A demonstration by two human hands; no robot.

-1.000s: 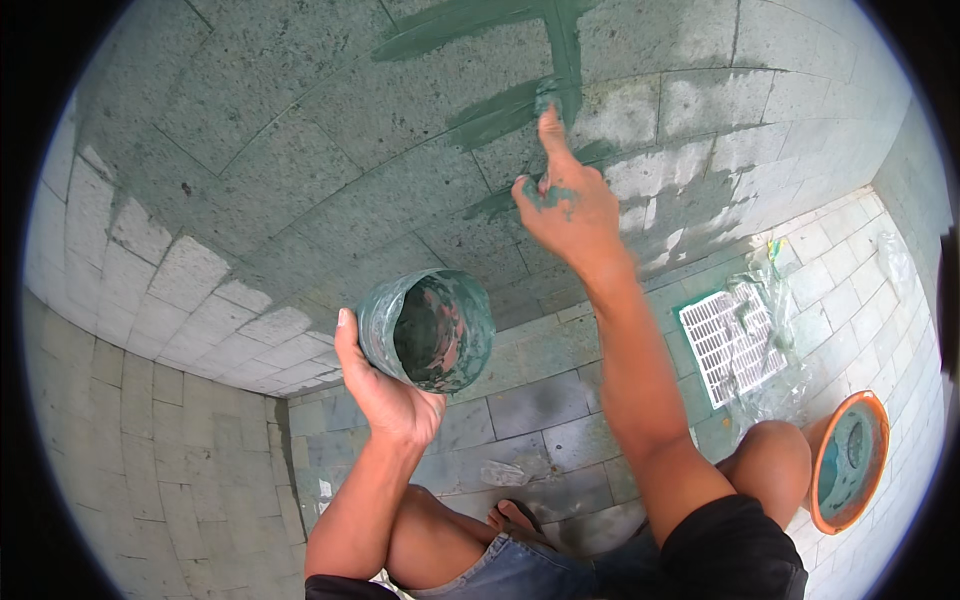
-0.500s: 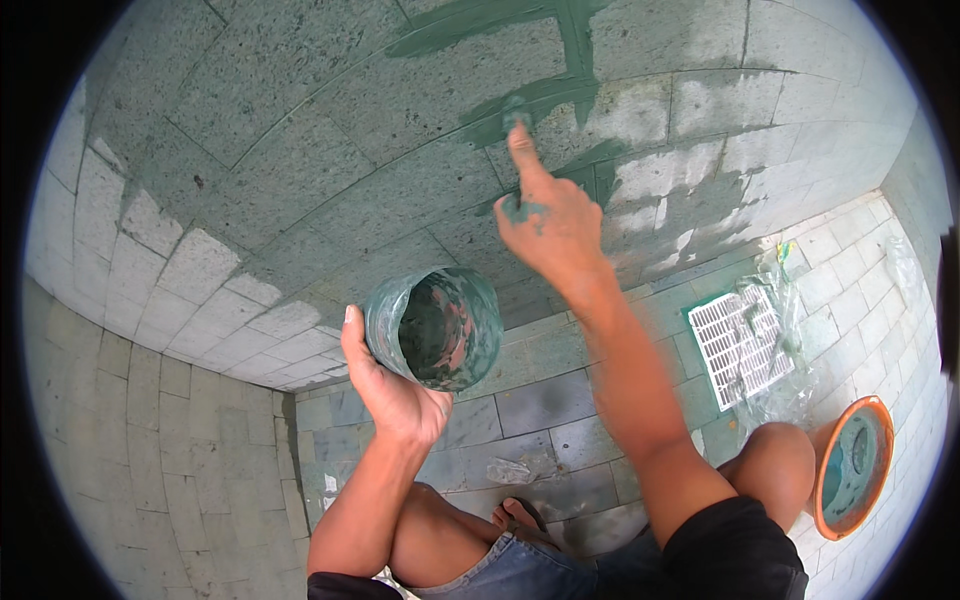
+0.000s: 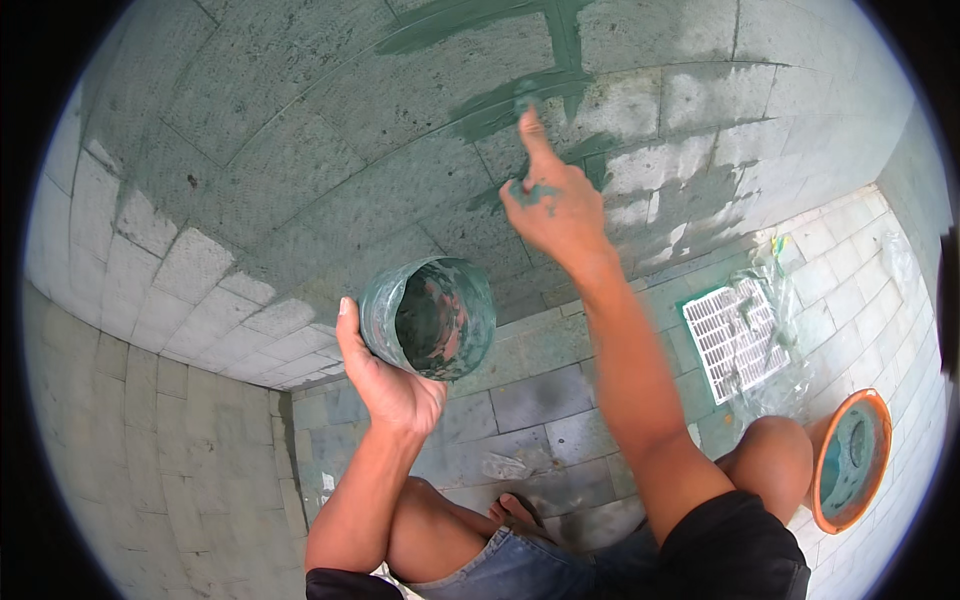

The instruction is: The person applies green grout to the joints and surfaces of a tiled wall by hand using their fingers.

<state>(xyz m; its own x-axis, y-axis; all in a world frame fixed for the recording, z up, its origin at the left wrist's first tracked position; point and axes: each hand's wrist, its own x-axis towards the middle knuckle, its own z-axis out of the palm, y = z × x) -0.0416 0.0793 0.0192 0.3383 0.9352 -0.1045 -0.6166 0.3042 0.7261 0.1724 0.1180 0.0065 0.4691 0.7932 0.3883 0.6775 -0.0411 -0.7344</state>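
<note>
3 o'clock: white slotted grate (image 3: 725, 345) flat on the tiled floor (image 3: 545, 398), green smears on it. Crumpled clear plastic sheet (image 3: 792, 385) along its right side. Further out at 3: another clear plastic scrap (image 3: 899, 256). 4 o'clock: orange bucket (image 3: 838, 526), greenish contents. 6 o'clock: small clear wrapper (image 3: 500, 466) on floor. 8 o'clock: pale tiled side wall (image 3: 170, 455).

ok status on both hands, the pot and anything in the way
Left hand holding pot, mouth facing camera. Right hand at wall, finger on green paste. Nothing visibly blocking either hand.
</note>
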